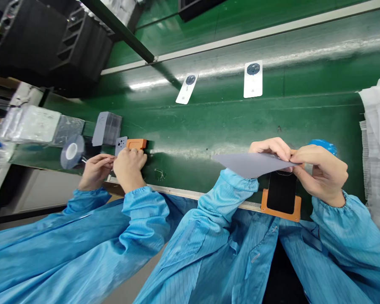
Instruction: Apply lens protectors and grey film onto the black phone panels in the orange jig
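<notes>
My left hand [270, 147] grips a thin grey sheet [251, 164], which looks like a phone back panel, by its right end. The sheet is tilted and reaches out to the left above the bench. At that same end, my right hand [323, 169] is closed, thumb and forefinger pinched at the sheet's edge; whether a small piece sits between them is hard to see. Just below both hands lies a black rectangular panel [281, 192] in an orange fixture [296, 211] at the bench's front edge. Behind my right hand a round blue item [323, 146] is partly hidden.
Two white panels with dark camera circles, one [253, 79] upright and another [186, 89] slanted, lie on the green bench [209, 126]. At left, a co-worker's hands [129, 166] work by an orange block [136, 144], a grey stack [107, 128] and a tape roll [72, 151]. White sheeting [378, 139] hangs right.
</notes>
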Available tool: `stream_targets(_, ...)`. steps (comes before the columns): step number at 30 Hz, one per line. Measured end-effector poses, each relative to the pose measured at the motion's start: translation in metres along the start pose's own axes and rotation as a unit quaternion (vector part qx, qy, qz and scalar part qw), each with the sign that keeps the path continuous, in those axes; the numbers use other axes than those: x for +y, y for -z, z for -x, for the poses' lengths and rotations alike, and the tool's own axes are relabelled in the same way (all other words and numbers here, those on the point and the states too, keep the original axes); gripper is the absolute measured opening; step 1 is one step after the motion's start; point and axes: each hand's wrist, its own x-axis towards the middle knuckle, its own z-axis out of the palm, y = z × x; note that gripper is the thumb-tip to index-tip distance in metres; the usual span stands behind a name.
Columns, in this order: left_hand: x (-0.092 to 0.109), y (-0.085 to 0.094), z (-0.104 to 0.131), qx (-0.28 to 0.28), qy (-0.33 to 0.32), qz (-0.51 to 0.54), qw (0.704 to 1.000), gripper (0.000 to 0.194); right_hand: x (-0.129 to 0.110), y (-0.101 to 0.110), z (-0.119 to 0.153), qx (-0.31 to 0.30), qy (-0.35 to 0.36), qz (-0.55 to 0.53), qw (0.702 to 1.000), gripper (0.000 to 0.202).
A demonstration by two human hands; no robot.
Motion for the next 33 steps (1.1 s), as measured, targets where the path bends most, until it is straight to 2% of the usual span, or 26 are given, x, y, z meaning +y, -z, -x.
stream_targets(4,0.011,0.005,0.004,-0.013,-0.105,0.066,0.992,0.048,0.008,0.005,0.002,-0.019,-0.074,0.059,0.995,0.026)
stream_targets(7,0.013,0.003,0.005,0.011,-0.118,0.081,0.99,0.048,0.012,0.004,0.002,0.019,-0.148,0.011,0.989,0.016)
stream_targets(10,0.012,0.0,0.005,0.024,-0.132,0.072,0.988,0.039,0.014,0.002,0.002,0.059,-0.186,-0.071,0.978,0.019)
stream_targets(15,0.009,0.001,0.005,0.03,-0.203,0.018,0.979,0.028,0.019,0.005,0.003,0.028,-0.218,-0.178,0.959,0.018)
stream_targets(19,0.01,0.001,0.007,0.021,-0.251,-0.008,0.968,0.022,0.025,0.01,0.003,0.014,-0.232,-0.16,0.959,0.014)
stream_targets(23,0.014,0.0,0.009,0.012,-0.246,-0.035,0.969,0.017,0.028,0.007,0.008,-0.002,-0.239,-0.15,0.959,0.016)
stream_targets(25,0.015,0.0,0.008,0.021,-0.248,-0.037,0.968,0.019,0.028,0.002,0.013,0.011,-0.239,-0.142,0.961,0.017)
stream_targets(27,0.012,0.001,0.005,0.051,-0.258,-0.024,0.965,0.023,0.027,-0.001,0.013,0.058,-0.237,-0.108,0.964,0.017)
stream_targets(30,0.001,0.006,-0.007,0.12,-0.225,0.01,0.967,0.038,0.035,0.001,-0.013,0.156,-0.239,-0.061,0.957,0.02)
stream_targets(33,-0.012,0.016,-0.022,0.194,-0.135,0.033,0.971,0.041,0.054,0.008,-0.074,0.211,-0.256,-0.122,0.935,0.03)
